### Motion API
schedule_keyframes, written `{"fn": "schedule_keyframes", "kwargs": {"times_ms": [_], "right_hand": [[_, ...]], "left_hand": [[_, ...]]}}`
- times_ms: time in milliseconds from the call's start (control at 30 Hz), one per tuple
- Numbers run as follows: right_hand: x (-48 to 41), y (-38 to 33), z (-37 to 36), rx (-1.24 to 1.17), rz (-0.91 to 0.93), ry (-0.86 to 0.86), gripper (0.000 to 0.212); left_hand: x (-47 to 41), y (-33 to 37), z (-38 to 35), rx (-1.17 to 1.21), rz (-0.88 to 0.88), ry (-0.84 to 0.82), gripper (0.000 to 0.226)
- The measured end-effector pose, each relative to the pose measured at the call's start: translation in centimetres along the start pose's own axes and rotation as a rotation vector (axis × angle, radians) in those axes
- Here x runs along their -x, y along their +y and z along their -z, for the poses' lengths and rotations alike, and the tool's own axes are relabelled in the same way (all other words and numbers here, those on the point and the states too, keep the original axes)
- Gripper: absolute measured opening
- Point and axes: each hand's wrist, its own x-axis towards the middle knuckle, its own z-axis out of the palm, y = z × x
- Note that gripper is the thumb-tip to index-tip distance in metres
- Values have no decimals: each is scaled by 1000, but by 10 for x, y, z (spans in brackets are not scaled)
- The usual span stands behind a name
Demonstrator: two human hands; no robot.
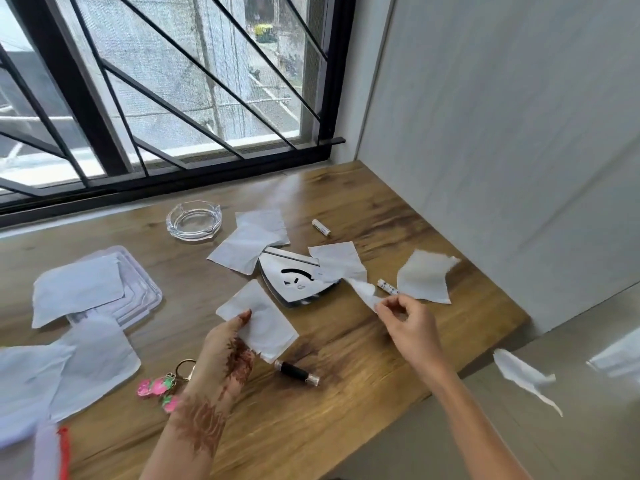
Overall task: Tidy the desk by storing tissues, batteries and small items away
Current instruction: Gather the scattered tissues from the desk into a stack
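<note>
Several white tissues lie scattered on the wooden desk point(346, 410). My left hand point(230, 348) holds one tissue point(263, 317) by its near edge, just above the desk. My right hand point(405, 320) pinches a twisted corner of another tissue point(341, 263) that lies over a steel napkin holder point(294, 278). A further tissue point(424, 277) sits just beyond my right hand. One white battery point(321, 226) lies far back, a second battery point(387, 286) sits beside my right fingers. A black cylinder point(296, 372) lies near the front.
A glass ashtray point(194, 220) stands at the back. A white plastic tray point(145, 299) with a tissue point(78, 289) on it lies at the left, more tissues point(69, 368) below it. A pink keychain point(162, 386) rests by my left wrist. A tissue point(519, 374) lies on the floor.
</note>
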Motion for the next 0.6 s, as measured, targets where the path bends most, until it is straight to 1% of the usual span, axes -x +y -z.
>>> {"fn": "schedule_keyframes", "kwargs": {"times_ms": [67,133,200,233,300,367,400,433,500,533,600], "right_hand": [[0,-21,-11,-75,5,-10,9],[2,-40,-26,-102,46,-77,6],[6,-57,-43,-82,103,-160,9],[9,-62,-51,-52,138,-190,10],[13,-68,-68,44,211,-237,9],[16,-67,-81,150,291,-277,10],[18,-66,-85,191,330,-295,12],[19,-64,-87,216,370,-313,15],[19,-61,-87,216,443,-347,20],[18,-59,-85,192,454,-352,21],[12,-52,-75,148,415,-323,19]], "left_hand": [[1,-2,-4,-17,-1,0,13],[1,-5,-8,-27,11,-12,14],[3,-8,-15,-35,24,-25,18],[3,-10,-17,-28,32,-54,23],[-1,-12,-19,-43,40,-128,40],[1,-11,-23,-98,34,-159,61],[1,-11,-24,-125,32,-175,66],[0,-11,-25,-132,35,-168,63],[-4,-14,-23,-125,-4,-153,36],[-6,-15,-21,-132,-32,-147,27],[-6,-17,-22,-118,-61,-115,22]]}}
